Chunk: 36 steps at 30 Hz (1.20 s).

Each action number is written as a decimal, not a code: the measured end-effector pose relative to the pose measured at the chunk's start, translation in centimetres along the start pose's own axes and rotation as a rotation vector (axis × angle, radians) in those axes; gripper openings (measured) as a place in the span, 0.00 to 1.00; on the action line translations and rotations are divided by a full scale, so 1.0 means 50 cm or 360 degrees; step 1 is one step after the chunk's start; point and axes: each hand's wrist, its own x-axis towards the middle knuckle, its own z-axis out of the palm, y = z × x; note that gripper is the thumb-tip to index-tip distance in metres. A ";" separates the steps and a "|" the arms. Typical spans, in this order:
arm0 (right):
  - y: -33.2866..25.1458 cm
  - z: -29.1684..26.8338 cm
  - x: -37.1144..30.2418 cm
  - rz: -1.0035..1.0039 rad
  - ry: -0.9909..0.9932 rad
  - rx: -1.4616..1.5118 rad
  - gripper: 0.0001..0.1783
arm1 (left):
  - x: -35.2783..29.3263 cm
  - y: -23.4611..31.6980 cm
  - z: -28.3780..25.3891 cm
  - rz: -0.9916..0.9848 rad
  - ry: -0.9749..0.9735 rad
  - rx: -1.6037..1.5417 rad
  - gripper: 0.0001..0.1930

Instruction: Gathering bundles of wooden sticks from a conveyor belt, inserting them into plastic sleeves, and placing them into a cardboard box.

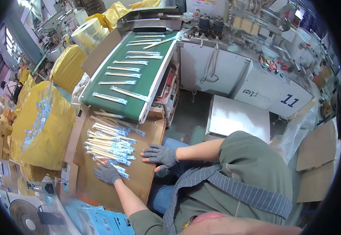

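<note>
A pile of paper-wrapped chopsticks [109,144] with blue-printed ends lies in a brown shallow tray [90,192]. My left hand [107,173], in a grey glove with bare fingertips, lies at the near end of the pile, its fingers apart and touching the closest packs. My right hand [160,154], gloved the same way, is open over the tray's right edge, with its fingers stretched toward the pile. Nothing shows in its grip. Beyond the tray, a green conveyor belt [96,89] carries several more packs, spaced apart; some lie blurred where the belt meets the tray.
A yellow sack [47,125] of wrapped packs stands left of the tray. Blue printed packaging [104,221] and a fan [23,215] are at the near left. A white machine cabinet [207,64] with pliers [270,64] on top stands to the right, near a white box [239,115].
</note>
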 end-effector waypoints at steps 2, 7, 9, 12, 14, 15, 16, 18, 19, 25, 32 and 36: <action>0.003 0.002 0.001 0.0002 -0.0010 0.0039 0.40 | -0.002 0.003 0.000 0.0079 0.0113 -0.0056 0.35; -0.022 -0.054 0.017 -0.0085 0.0108 -0.0004 0.36 | -0.005 -0.009 0.007 0.0086 0.0133 -0.0071 0.35; -0.045 -0.146 0.031 0.0484 -0.0198 0.0526 0.31 | -0.003 -0.007 0.007 0.0106 0.0177 -0.0115 0.34; 0.011 -0.198 0.048 0.0177 0.0717 0.0145 0.25 | -0.007 -0.006 0.001 0.0127 0.0197 -0.0146 0.33; 0.084 -0.276 0.072 0.0182 0.0878 0.0006 0.23 | -0.013 -0.003 -0.009 0.0115 0.0185 -0.0118 0.33; 0.105 -0.317 0.079 0.0355 0.0895 -0.0194 0.23 | -0.014 -0.012 -0.006 0.0119 0.0192 -0.0122 0.33; 0.164 -0.338 0.079 0.0533 0.0917 -0.0261 0.22 | -0.013 -0.011 -0.005 0.0135 0.0203 -0.0134 0.33; 0.256 -0.409 0.096 0.0621 0.1098 -0.0283 0.20 | -0.014 -0.003 -0.010 0.0151 0.0187 -0.0143 0.33; 0.326 -0.428 0.095 0.0782 0.1159 -0.0351 0.20 | -0.014 0.000 -0.014 0.0188 0.0184 -0.0166 0.33; 0.584 -0.553 0.120 0.1252 0.0519 -0.1230 0.17 | -0.013 0.002 -0.022 0.0218 0.0155 -0.0216 0.31; 0.613 -0.547 0.238 0.0747 -0.0068 -0.1184 0.10 | -0.021 0.001 -0.040 0.0225 0.0128 -0.0221 0.29; 0.647 -0.590 0.309 0.1005 0.0428 -0.0897 0.26 | -0.022 0.002 -0.040 0.0260 0.0113 -0.0212 0.29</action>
